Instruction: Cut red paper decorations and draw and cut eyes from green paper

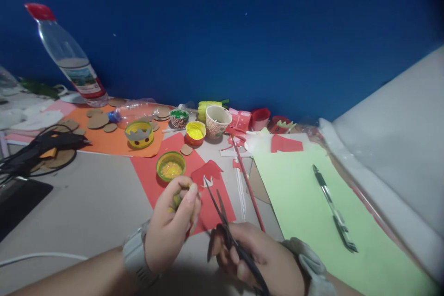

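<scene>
My left hand [173, 224] is closed, thumb against fingers. A small yellow-green thing [176, 201] shows inside the curled fingers, mostly hidden. My right hand [256, 254] grips black-handled scissors [224, 215], their blades parted and pointing away. Near the blade tips and left fingertips is a darker red paper piece [210, 169] with a white zigzag shape; I cannot tell whether it is touched. Under both lies a red paper sheet [147, 175]. Just beyond my left hand stands a yellow-and-green cup [171, 165] with yellow stuff inside.
A black pen [333, 208] lies on green paper [287, 185]. Behind are a yellow paint cup [195, 132], a speckled white cup [218, 121] and a yellow ring [139, 134]. A red stick [248, 185], glue gun [45, 143] and upright bottle [74, 60] flank these.
</scene>
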{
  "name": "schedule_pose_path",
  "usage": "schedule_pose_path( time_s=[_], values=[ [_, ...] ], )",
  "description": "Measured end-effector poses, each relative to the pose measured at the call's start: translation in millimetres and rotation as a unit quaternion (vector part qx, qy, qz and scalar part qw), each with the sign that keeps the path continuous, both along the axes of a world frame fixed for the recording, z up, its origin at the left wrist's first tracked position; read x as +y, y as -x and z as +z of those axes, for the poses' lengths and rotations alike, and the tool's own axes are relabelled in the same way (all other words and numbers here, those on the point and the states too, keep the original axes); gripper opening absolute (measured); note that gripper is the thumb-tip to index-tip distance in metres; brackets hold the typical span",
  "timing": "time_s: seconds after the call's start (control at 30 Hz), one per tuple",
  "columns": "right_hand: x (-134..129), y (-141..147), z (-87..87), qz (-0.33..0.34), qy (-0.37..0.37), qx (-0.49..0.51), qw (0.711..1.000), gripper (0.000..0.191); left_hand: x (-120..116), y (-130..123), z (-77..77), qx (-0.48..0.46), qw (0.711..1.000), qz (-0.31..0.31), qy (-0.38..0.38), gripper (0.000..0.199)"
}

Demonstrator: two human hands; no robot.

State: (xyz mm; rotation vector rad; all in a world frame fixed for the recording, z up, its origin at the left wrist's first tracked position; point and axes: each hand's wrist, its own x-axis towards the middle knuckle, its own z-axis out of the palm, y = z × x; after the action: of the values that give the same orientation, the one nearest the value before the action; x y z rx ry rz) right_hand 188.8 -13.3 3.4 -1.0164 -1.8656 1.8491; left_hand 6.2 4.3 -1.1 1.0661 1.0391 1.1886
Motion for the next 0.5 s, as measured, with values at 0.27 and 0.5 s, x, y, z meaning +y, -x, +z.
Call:
schedule_pose_path(
  time_s=[0.27,0.5],
  values=[
    [-1,-4,-31.5,-0.177,0.082,0.193,0.961,0.048,1,-3,-3.1,0.001,0.995,-0.070,0.074,0.029],
    [13,-5,-20.1,-0.244,0.181,0.224,0.926,0.033,-5,-2,3.0,0.039,0.982,-0.151,0.111,0.040]
  ],
)
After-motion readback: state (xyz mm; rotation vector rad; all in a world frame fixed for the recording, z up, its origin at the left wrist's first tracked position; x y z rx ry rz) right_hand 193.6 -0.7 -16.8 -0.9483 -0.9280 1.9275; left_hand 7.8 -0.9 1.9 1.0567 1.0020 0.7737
